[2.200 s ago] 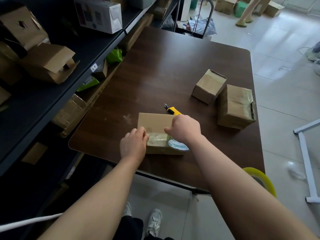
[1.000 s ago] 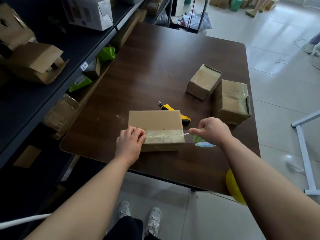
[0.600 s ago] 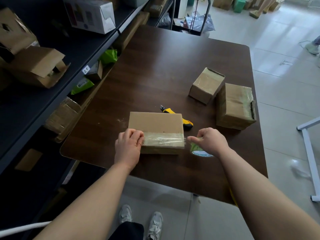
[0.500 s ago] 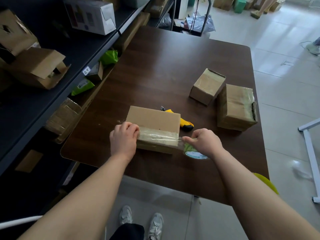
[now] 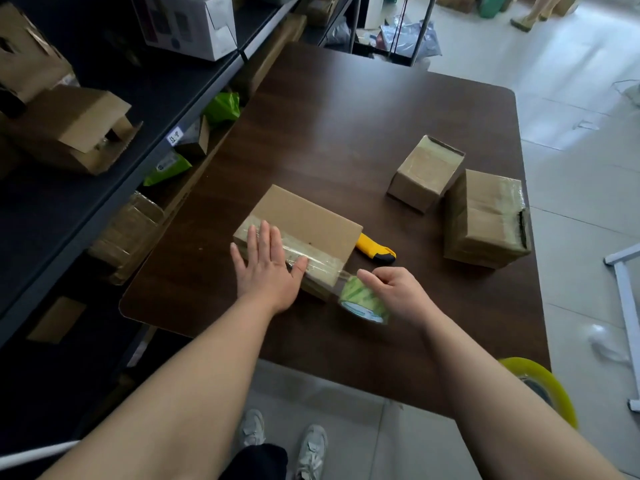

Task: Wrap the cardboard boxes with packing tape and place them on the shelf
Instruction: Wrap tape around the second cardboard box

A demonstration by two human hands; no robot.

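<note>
Flat cardboard box (image 5: 304, 223) sits w/ one corner toward worktop (image 5: 346, 126) front edge. Left hand (image 5: 266, 271) spread flat, pressing clear tape strip on box top. Right hand (image 5: 398, 292) grips tape roll (image 5: 362, 299) just beside box's near-right corner; yellow cutter (image 5: 375, 249) behind it.

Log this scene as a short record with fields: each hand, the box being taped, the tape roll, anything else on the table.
left hand: flat on the tape strip across the flat box
right hand: grips the tape roll at the box's near corner
yellow knife: by the box's right end
other boxes: small box and larger box, taped, on the table
</note>
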